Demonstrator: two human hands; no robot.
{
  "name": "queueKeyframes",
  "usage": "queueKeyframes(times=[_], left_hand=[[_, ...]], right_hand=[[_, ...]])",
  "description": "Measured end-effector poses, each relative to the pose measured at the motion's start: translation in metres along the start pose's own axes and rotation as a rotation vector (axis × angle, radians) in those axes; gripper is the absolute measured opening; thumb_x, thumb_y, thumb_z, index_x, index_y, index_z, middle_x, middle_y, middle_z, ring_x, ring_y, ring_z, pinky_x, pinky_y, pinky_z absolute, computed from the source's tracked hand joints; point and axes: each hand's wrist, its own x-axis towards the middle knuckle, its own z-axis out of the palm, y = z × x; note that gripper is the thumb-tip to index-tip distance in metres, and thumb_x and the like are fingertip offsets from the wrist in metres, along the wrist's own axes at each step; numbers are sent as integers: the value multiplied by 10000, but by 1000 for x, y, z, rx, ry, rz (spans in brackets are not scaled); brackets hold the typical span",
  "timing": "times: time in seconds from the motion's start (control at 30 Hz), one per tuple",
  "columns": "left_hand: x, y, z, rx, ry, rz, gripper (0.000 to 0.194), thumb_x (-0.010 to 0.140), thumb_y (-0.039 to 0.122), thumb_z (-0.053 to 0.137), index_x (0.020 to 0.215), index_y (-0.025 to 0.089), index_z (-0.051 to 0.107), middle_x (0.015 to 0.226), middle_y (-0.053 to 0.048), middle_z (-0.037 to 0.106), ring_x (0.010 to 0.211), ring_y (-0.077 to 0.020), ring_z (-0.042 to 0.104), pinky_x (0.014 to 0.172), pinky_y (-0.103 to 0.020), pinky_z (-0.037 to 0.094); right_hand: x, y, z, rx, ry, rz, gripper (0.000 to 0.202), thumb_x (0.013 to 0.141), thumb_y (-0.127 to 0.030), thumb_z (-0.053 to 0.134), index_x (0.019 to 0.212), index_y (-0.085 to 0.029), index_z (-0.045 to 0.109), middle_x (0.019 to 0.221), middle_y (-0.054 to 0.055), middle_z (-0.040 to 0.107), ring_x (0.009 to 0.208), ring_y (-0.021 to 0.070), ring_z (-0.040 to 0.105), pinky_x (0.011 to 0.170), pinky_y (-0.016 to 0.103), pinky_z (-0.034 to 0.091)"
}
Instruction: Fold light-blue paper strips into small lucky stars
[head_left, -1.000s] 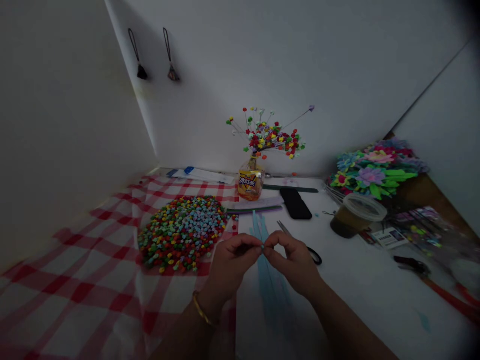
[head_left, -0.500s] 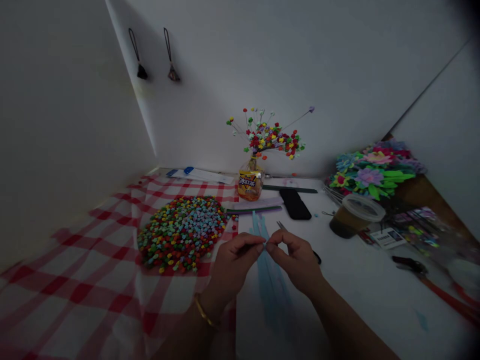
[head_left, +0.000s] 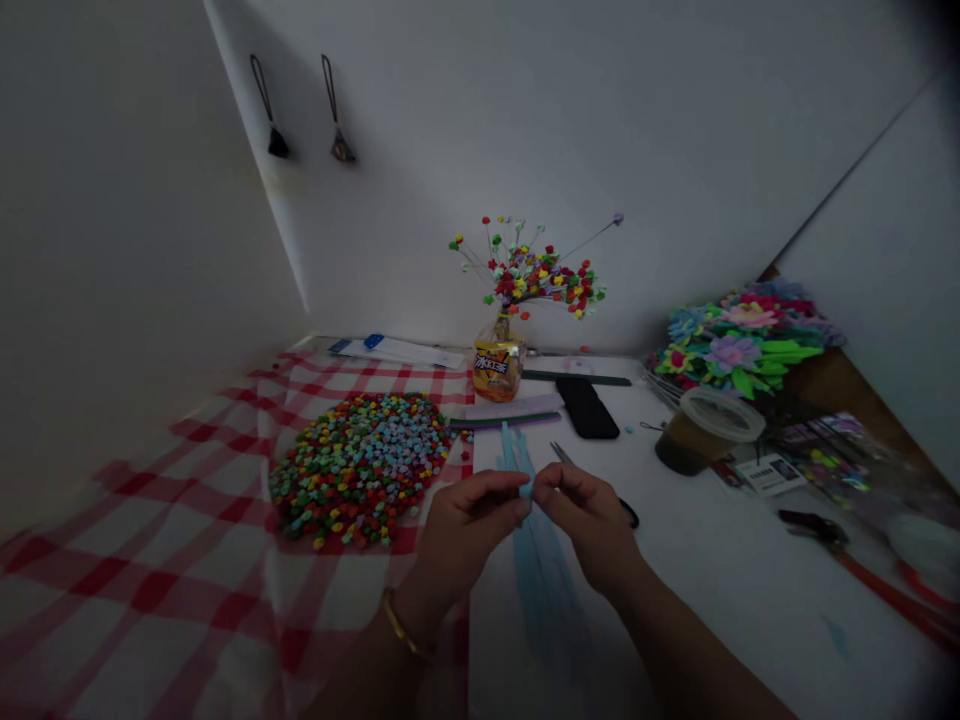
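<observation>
Between my fingertips is a small folded light-blue paper strip (head_left: pixel 527 490). My left hand (head_left: pixel 469 522) pinches it from the left with thumb and forefinger. From the right, the fingers of my right hand (head_left: pixel 589 520) close on its other side; much of the piece is hidden. Beneath both hands lies a bundle of long light-blue paper strips (head_left: pixel 536 580) on the white tabletop. A pair of scissors (head_left: pixel 561 454) is partly covered by my right hand, its blades and black handle showing. To the left spreads a heap of colourful folded paper stars (head_left: pixel 367 465).
A bottle (head_left: pixel 497 370) at the back holds stems tipped with paper stars. Right of it lie a black phone (head_left: pixel 587 408) and a lidded plastic tub (head_left: pixel 705 432). Bright flowers (head_left: pixel 742 345) and red-handled pliers (head_left: pixel 814 527) sit farther right. A red-checked cloth (head_left: pixel 180 580) covers the left side.
My left fingers have opened a little around the folded paper strip, and more of its blue shows. The whole view has shifted slightly; both hands stay close together.
</observation>
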Motion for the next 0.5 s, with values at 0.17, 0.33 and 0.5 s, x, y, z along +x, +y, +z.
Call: queueKeyframes(times=[0.17,0.33,0.5], left_hand=[[0,-1,-1,7,-12,35,240,629,120,747,842,230,757,696,7,682,611,-92,594,568,-186,493],[0,0,-3,-6,-48,67,185,657,122,730,809,221,762,647,7,671,579,-92,584,555,-193,479],[0,-2,-5,-95,-4,14,151,674,162,736,818,201,759,554,13,650,542,-95,572,558,-208,473]], right_hand=[[-2,-3,-1,-25,-10,-24,149,756,-290,585,645,-191,583,614,-29,499,599,126,443,567,260,371],[-4,-1,-3,-104,-4,-156,125,785,-273,578,686,-198,592,640,-20,534,609,137,500,567,272,411],[-6,2,-2,-366,125,-559,75,798,-193,621,860,-225,647,789,21,609,792,185,578,712,351,459]])
